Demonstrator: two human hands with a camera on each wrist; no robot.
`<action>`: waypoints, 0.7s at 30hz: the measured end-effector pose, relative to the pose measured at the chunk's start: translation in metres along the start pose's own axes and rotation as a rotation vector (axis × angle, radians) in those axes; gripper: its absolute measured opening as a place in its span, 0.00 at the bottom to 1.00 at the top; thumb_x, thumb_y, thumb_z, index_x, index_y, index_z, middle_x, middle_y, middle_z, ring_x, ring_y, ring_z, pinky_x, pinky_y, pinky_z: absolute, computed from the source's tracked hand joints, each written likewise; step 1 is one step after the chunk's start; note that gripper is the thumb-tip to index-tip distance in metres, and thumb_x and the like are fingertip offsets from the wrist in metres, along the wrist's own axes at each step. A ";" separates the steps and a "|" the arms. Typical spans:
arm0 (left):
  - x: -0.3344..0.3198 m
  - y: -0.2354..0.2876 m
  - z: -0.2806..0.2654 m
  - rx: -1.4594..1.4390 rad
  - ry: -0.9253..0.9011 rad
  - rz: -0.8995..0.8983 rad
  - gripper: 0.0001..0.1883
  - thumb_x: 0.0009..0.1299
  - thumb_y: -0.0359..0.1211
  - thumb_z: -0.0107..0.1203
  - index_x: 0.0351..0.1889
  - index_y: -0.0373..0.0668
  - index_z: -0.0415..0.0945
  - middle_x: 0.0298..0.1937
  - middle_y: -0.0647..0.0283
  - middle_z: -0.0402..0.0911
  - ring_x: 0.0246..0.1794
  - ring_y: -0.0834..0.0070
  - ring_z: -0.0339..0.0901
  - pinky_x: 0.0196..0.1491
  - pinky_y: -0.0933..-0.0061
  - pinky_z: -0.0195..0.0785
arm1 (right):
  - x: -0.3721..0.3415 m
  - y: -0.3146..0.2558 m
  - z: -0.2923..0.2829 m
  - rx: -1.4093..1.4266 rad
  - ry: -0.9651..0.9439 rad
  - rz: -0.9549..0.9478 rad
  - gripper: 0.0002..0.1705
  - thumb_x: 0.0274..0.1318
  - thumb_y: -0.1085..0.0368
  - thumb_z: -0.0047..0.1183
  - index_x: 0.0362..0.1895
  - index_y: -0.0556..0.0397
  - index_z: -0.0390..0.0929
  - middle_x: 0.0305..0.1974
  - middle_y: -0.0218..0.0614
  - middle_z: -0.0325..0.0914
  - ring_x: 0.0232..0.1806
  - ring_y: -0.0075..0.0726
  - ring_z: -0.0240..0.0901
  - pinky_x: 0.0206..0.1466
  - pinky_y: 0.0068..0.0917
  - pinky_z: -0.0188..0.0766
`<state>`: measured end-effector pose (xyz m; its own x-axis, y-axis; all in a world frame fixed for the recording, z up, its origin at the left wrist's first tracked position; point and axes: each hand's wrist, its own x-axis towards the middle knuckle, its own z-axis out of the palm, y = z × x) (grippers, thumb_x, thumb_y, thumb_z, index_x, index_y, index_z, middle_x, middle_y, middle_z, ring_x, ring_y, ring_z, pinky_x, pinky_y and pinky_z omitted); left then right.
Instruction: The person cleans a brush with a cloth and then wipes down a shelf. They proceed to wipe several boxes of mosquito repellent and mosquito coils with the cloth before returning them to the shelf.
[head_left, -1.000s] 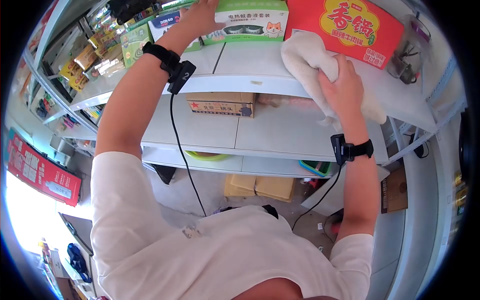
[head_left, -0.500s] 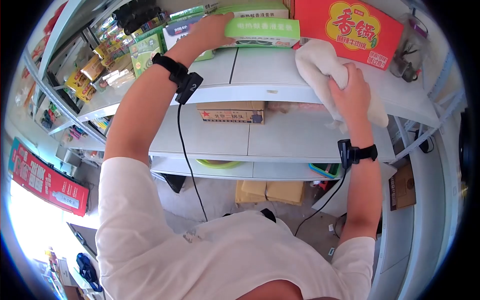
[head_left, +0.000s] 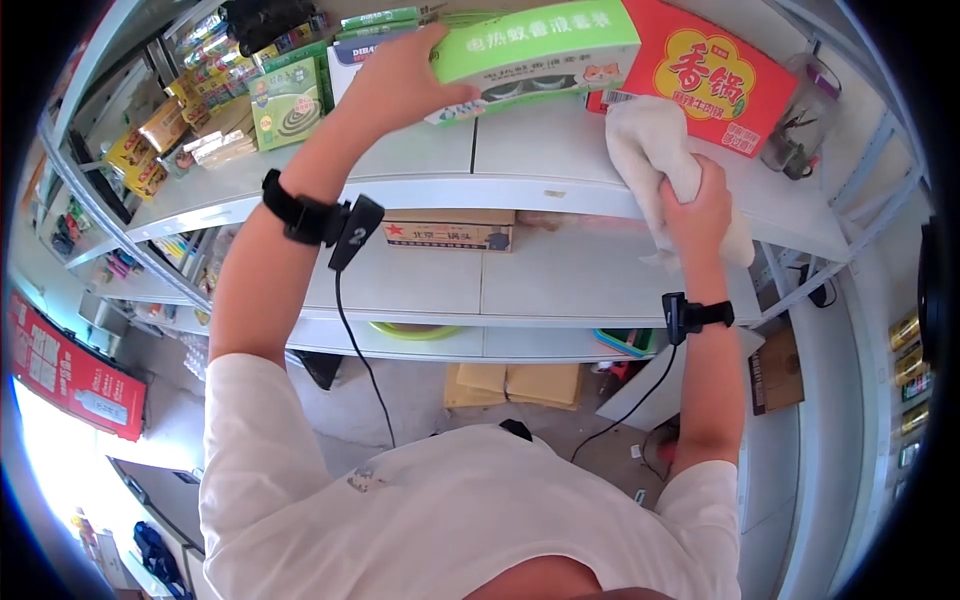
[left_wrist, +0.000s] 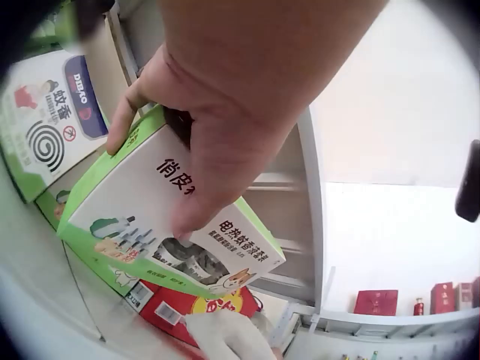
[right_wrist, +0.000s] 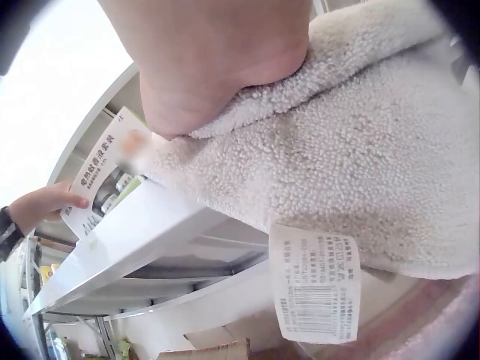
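Note:
My left hand [head_left: 395,85] grips a green and white mosquito-repellent box [head_left: 545,60] by its left end, on the top shelf. In the left wrist view the thumb lies across the white printed face of this box [left_wrist: 131,202], with a finger over its green edge. The box sits at a slant, its right end overlapping a red box [head_left: 715,85] in the head view. My right hand [head_left: 700,210] holds a bunched white towel [head_left: 650,140] at the shelf's front edge. A printed label [right_wrist: 315,285] hangs from the towel in the right wrist view.
Mosquito-coil boxes [head_left: 290,105] and yellow packs [head_left: 135,160] stand to the left. A clear jar [head_left: 805,115] is beyond the red box. A brown carton [head_left: 450,230] lies one shelf down. Cables run from both wrist cameras, and metal shelf posts flank the sides.
My left hand has drawn the green box forward and to the right, tilting it away from the boxes behind. The right hand with the towel has shifted slightly down in the head view.

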<state>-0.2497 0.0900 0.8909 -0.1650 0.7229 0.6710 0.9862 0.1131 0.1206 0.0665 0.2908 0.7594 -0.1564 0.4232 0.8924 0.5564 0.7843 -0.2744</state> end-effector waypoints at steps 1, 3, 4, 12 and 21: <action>-0.009 0.004 0.000 -0.025 0.011 -0.019 0.35 0.55 0.49 0.72 0.57 0.40 0.75 0.48 0.47 0.83 0.48 0.51 0.81 0.51 0.60 0.73 | -0.001 0.001 0.001 0.010 0.009 0.018 0.29 0.43 0.57 0.66 0.52 0.45 0.75 0.45 0.43 0.78 0.45 0.57 0.75 0.51 0.48 0.69; -0.025 0.009 -0.003 -0.047 0.038 0.000 0.32 0.56 0.45 0.72 0.54 0.40 0.75 0.46 0.48 0.83 0.48 0.51 0.80 0.51 0.59 0.73 | 0.000 0.001 0.002 0.032 0.027 0.053 0.29 0.44 0.58 0.67 0.53 0.46 0.75 0.48 0.45 0.78 0.46 0.57 0.76 0.52 0.46 0.70; -0.033 0.010 -0.003 -0.056 0.051 0.008 0.30 0.56 0.43 0.73 0.53 0.40 0.75 0.45 0.49 0.83 0.47 0.51 0.80 0.51 0.59 0.73 | 0.003 0.000 0.001 0.073 0.048 0.118 0.28 0.46 0.59 0.67 0.54 0.48 0.75 0.49 0.44 0.79 0.47 0.54 0.77 0.53 0.44 0.71; -0.095 0.013 -0.012 -0.153 0.217 0.122 0.23 0.53 0.29 0.68 0.49 0.41 0.77 0.43 0.56 0.81 0.45 0.51 0.76 0.52 0.58 0.70 | 0.027 -0.095 -0.014 1.212 0.252 0.601 0.23 0.69 0.64 0.50 0.64 0.58 0.70 0.56 0.41 0.77 0.56 0.37 0.77 0.57 0.33 0.75; -0.168 0.012 -0.054 -0.252 0.196 0.037 0.28 0.47 0.31 0.73 0.49 0.41 0.77 0.40 0.58 0.81 0.39 0.54 0.75 0.43 0.59 0.70 | -0.053 -0.158 0.004 1.392 0.236 0.679 0.27 0.72 0.59 0.45 0.70 0.57 0.62 0.62 0.45 0.72 0.59 0.42 0.74 0.61 0.36 0.74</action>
<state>-0.2109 -0.0670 0.8188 -0.1524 0.5751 0.8037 0.9618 -0.1009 0.2546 -0.0163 0.1460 0.7542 0.0016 0.8846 0.4664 -0.7164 0.3264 -0.6167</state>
